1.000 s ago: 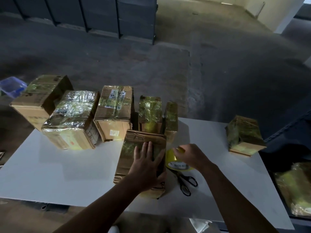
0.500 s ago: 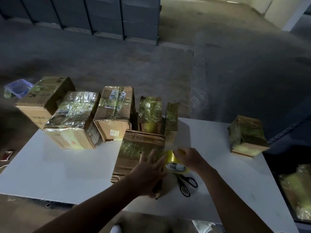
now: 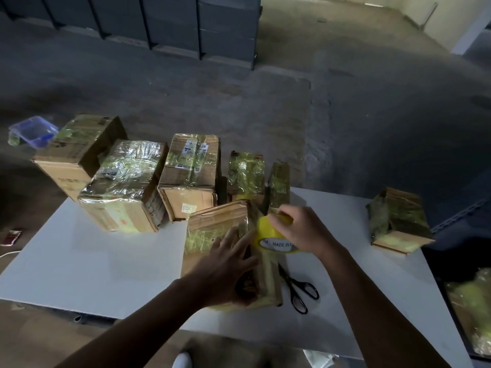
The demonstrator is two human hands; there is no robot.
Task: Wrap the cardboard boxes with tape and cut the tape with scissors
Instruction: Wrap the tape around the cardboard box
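Observation:
A flat cardboard box [image 3: 212, 229], partly covered in yellowish tape, lies tilted on the white table [image 3: 93, 261] in front of me. My left hand [image 3: 228, 266] presses on its top near the right edge, fingers spread and thumb at the near end. My right hand [image 3: 300, 229] grips a yellow tape roll [image 3: 271, 236] marked "MADE IN", held against the box's right side. Black scissors [image 3: 300, 290] lie on the table just right of the box, under the roll.
Several taped boxes [image 3: 125, 187] stand in a row along the table's far edge, another taped box [image 3: 398, 221] at the far right. A blue plastic tub [image 3: 34, 131] sits on the floor at left. More wrapped items [image 3: 473, 314] lie right of the table.
The roll has risen from the table up to the box's right edge in my right hand. My left hand slid toward the box's right near corner, and the box tilted.

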